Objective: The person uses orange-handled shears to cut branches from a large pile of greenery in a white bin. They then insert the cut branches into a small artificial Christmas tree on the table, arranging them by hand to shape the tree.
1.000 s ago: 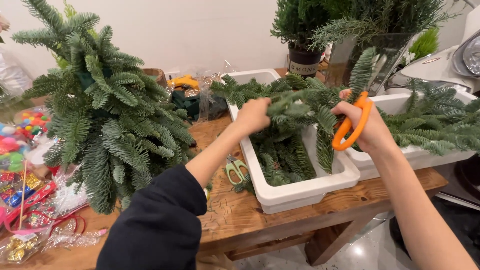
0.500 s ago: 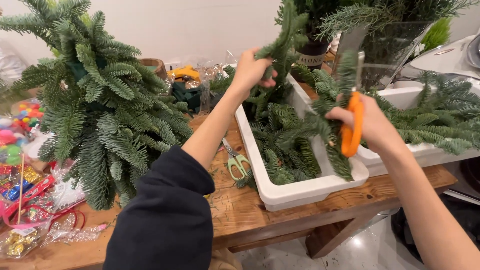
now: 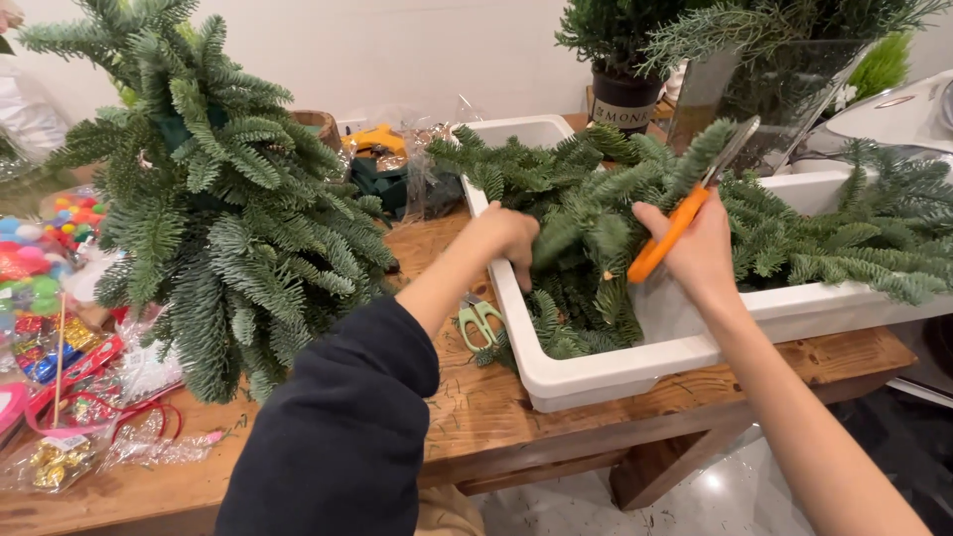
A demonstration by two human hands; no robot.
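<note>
Two hands: orange-handled scissors (image 3: 685, 223), feathery fir cuttings (image 3: 576, 213)

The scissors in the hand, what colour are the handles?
Orange. The scissors in the right hand show best in the head view.

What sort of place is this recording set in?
Likely a craft or floristry workspace: a wooden table holds a small fir tree, a white tub of fir cuttings, and the right hand grips orange scissors.
</note>
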